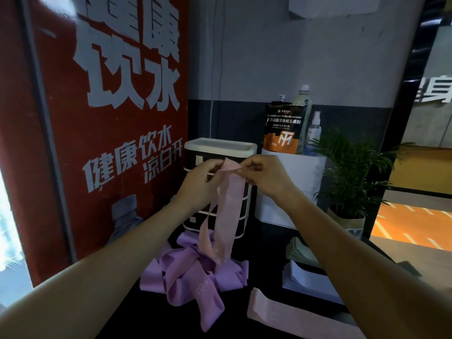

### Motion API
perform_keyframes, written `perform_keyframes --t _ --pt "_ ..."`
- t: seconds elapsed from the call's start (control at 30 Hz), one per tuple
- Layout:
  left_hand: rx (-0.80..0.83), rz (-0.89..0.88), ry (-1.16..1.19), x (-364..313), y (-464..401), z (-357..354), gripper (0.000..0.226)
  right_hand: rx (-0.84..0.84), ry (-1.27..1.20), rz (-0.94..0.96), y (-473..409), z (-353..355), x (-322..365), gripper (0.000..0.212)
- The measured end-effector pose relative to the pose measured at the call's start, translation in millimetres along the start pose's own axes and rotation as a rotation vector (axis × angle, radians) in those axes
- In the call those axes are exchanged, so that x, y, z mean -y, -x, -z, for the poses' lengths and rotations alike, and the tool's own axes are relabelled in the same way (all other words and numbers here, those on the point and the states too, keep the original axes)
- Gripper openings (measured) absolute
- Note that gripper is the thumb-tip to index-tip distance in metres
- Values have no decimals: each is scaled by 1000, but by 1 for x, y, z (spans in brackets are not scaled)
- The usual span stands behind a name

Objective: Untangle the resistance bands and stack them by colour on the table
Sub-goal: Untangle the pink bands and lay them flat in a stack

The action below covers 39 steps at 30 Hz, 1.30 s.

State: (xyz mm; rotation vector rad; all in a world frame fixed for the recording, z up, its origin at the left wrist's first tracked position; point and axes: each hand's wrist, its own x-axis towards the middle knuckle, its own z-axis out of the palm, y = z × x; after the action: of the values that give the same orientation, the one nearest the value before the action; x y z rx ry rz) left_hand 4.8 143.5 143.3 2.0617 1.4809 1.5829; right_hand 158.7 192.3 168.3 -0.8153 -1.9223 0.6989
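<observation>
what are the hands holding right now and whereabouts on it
Both the left hand and right hand pinch the top end of a long pink stretchy resistance band; its lower end hangs into the tangled purple bands.

We see two bare forearms entering from the lower left and lower right of the frame and narrowing toward the middle. No sleeve covers either of them as far as the frame edges. Our left hand and right hand are bare as well: we see no glove, ring, watch or wristband on them. One short, plain thumbnail shows on the right hand, near the centre.
</observation>
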Motion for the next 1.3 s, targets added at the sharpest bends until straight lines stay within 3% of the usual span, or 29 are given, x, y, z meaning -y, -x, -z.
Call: perform_keyframes --t 0.2,0.33,0.47,0.6,0.77,0.9,1.13,1.3 --pt "16 49 -65 -15 -2 14 28 173 -83 -42 19 11 11 10" --pt "68 189 151 -21 3 16 25 175 -174 -94 32 17 17 20" --pt "127 359 335 -27 15 13 19 128 -421 -207 47 26 19 16" --pt "141 481 491 -39 26 7 26 134 -621 -222 64 32 26 23" --pt "279 489 494 -48 36 4 23 163 -393 -122 77 36 33 24" --pt "232 480 513 -60 40 4 19 126 -153 -25 81 38 35 26" --pt "357 334 225 -45 52 -5 16 -71 -76 55 83 38 39 22" --pt "400 210 -161 -7 70 -16 11 -316 -233 -50 77 50 29 26"
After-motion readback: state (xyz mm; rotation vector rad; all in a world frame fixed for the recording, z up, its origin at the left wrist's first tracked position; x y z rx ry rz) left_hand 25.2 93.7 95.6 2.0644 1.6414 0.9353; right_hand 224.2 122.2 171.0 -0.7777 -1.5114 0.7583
